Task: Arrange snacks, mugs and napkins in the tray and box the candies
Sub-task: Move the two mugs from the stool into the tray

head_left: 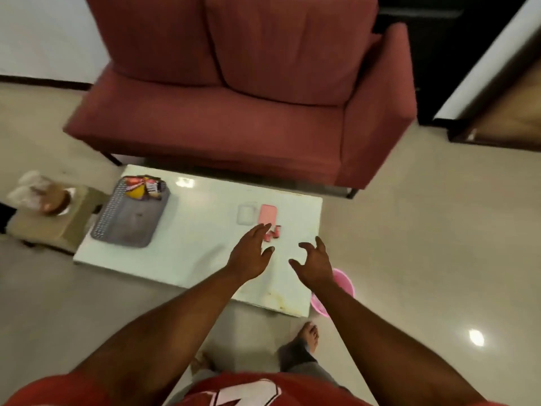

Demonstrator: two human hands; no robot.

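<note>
A grey tray (126, 222) lies at the left end of the white low table (199, 230), with several snack packets (143, 187) piled in its far end. Near the table's right part sit a clear box (246, 214) and its pink lid (268, 214) side by side. A few pink candies (273, 232) lie just in front of the lid. My left hand (250, 254) reaches over the table with straight fingers, its fingertips next to the candies. My right hand (314, 260) hovers to the right of them, fingers spread and loosely bent, holding nothing.
A red sofa (234, 112) stands behind the table. A small stool (49, 218) at the left carries cups or mugs (44, 193), blurred. A pink bucket (339, 291) stands on the floor by the table's right front corner. My bare foot (307, 336) is near it.
</note>
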